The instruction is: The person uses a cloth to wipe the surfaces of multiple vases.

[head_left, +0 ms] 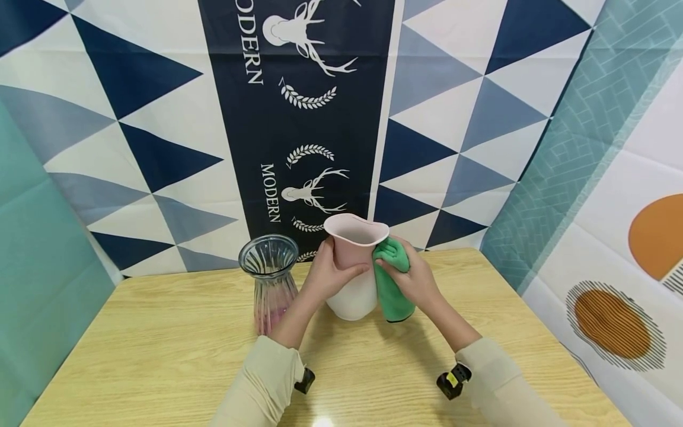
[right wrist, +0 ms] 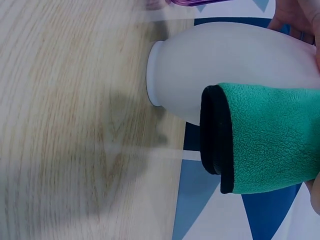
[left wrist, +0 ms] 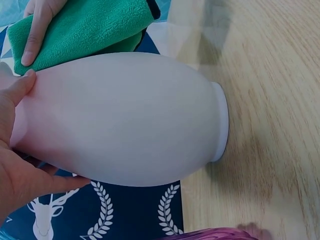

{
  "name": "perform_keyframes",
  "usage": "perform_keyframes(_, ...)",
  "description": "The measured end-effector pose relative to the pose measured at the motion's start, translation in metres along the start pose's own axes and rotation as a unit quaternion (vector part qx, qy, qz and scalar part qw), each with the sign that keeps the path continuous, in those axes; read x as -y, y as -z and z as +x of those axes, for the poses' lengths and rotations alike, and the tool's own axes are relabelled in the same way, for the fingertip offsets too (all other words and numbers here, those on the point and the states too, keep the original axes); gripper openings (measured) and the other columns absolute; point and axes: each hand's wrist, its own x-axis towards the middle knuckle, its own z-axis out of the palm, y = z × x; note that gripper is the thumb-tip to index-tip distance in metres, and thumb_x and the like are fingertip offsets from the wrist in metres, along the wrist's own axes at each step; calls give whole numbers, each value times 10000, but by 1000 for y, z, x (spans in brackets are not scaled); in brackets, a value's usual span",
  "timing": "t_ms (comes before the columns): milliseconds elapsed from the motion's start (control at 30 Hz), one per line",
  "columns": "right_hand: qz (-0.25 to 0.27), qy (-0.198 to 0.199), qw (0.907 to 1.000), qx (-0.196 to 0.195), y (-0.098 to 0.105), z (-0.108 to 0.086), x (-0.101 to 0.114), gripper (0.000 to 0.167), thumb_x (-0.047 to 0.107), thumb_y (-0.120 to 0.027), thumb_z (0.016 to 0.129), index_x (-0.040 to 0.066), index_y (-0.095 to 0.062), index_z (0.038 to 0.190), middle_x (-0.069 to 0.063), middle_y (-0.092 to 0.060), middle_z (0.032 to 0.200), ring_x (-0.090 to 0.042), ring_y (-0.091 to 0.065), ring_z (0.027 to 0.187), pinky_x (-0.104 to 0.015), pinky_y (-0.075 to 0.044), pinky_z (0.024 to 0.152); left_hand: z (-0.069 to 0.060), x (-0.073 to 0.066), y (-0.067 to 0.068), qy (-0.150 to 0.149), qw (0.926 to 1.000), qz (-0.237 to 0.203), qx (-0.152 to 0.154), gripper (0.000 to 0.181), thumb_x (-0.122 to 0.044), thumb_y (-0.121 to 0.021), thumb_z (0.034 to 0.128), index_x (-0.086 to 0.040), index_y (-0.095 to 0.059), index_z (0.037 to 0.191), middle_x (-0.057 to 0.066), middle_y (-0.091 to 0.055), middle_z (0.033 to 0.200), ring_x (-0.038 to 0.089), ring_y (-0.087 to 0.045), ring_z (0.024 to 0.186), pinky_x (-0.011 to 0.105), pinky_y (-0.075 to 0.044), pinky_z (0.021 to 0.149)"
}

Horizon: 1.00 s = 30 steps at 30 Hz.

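A pink and white vase (head_left: 353, 299) with a wavy rim stands at the back of the table. The left hand (head_left: 326, 274) grips its neck from the left, thumb across the front. On the vase's right side, the right hand (head_left: 413, 276) holds a folded green cloth (head_left: 393, 299) that hangs down along the vase. In the left wrist view the white body of the vase (left wrist: 135, 120) fills the middle, with the cloth (left wrist: 95, 35) against its neck. The right wrist view shows the cloth's black edging beside the vase (right wrist: 225, 60).
A ribbed glass vase (head_left: 272, 284), bluish above and pink below, stands just left of the left forearm. Behind the wooden table (head_left: 176, 344) hangs a patterned cloth (head_left: 160, 148) with triangles and deer heads. A dark device is strapped at each wrist.
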Motion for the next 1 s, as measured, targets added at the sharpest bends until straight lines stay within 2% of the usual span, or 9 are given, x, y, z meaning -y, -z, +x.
perform_keyframes(267, -68, -195, 9994, 267, 3, 0, -1, 551, 267, -684, 855, 137, -463, 1343, -127, -589, 1262, -307, -577, 1132, -496, -499, 894, 0, -4, 3, 67, 9999, 46, 106, 881, -314, -795, 737, -51, -297, 1414, 145, -451, 1323, 270, -486, 1209, 438, -416, 1027)
perform_keyframes(467, -26, -321, 9987, 392, 2, -4, -4, 542, 279, -674, 862, 135, -461, 1340, -126, -586, 1269, -304, -576, 1138, -490, -502, 893, 1, -3, 2, -29, 9999, -5, 117, 863, -294, -796, 738, -44, -307, 1405, 147, -461, 1313, 269, -494, 1199, 432, -424, 1017)
perform_keyframes(667, 53, -367, 9983, 452, 0, -9, -9, 536, 276, -671, 864, 124, -468, 1337, -129, -580, 1274, -308, -573, 1139, -493, -499, 893, 1, -1, 2, -107, 9999, -47, 121, 863, -279, -793, 742, -40, -299, 1409, 147, -457, 1321, 272, -492, 1207, 436, -425, 1018)
perform_keyframes(1000, 31, -469, 9976, 515, -4, -19, -19, 540, 296, -668, 864, 134, -473, 1341, -121, -582, 1271, -305, -568, 1148, -489, -495, 900, 0, -2, 1, -26, 9998, -148, 156, 870, -289, -789, 747, -57, -285, 1417, 139, -441, 1336, 267, -482, 1225, 439, -414, 1033)
